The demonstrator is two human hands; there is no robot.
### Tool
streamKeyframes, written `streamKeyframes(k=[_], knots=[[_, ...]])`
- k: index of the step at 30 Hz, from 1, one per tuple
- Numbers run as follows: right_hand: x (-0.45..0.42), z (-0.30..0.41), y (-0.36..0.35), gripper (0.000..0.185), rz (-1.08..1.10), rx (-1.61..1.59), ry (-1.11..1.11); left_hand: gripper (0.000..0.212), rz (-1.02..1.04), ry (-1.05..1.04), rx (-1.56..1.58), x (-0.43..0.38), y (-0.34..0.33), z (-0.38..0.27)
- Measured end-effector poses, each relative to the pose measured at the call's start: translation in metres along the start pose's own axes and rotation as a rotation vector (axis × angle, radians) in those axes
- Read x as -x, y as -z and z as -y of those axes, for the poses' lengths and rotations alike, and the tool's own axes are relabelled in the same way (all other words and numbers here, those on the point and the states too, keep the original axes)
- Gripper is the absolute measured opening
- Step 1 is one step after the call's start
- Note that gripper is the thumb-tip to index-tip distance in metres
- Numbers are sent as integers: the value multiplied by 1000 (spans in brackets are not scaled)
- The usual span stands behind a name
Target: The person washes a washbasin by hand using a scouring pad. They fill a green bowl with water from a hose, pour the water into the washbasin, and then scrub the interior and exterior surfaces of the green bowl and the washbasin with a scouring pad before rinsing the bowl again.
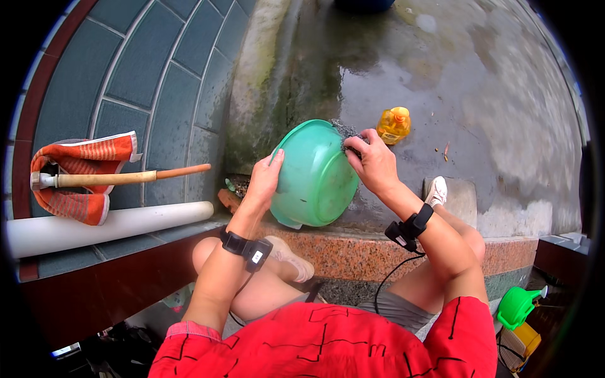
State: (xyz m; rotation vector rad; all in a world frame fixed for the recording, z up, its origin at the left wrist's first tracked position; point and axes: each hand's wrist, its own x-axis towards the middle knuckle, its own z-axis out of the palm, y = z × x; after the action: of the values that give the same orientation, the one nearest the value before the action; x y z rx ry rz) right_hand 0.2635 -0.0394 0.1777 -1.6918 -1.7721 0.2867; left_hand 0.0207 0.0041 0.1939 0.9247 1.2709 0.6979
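A green plastic basin is tilted on its side before me, its stained underside facing up and to the right. My left hand grips its rim on the left, thumb on the outer wall. My right hand pinches a grey steel wool scourer against the basin's upper right edge. Part of the scourer is hidden by the fingers. Just beyond my right hand, a pump bottle of yellow liquid stands on the wet concrete.
On the left, an orange striped towel hangs over a tap with a hose, above a white pipe along the tiled wall. A granite step edge runs below the basin. A green watering can sits at lower right.
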Motion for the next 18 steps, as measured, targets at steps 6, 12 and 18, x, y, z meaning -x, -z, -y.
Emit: streamKeyframes(k=[6, 12, 18], knots=[[10, 14, -1, 16, 43, 35, 144, 38, 25, 40, -92, -3, 0, 6], [21, 29, 0, 16, 107, 16, 206, 40, 6, 27, -137, -5, 6, 14], [10, 13, -1, 17, 71, 67, 121, 39, 5, 68, -63, -9, 6, 16]])
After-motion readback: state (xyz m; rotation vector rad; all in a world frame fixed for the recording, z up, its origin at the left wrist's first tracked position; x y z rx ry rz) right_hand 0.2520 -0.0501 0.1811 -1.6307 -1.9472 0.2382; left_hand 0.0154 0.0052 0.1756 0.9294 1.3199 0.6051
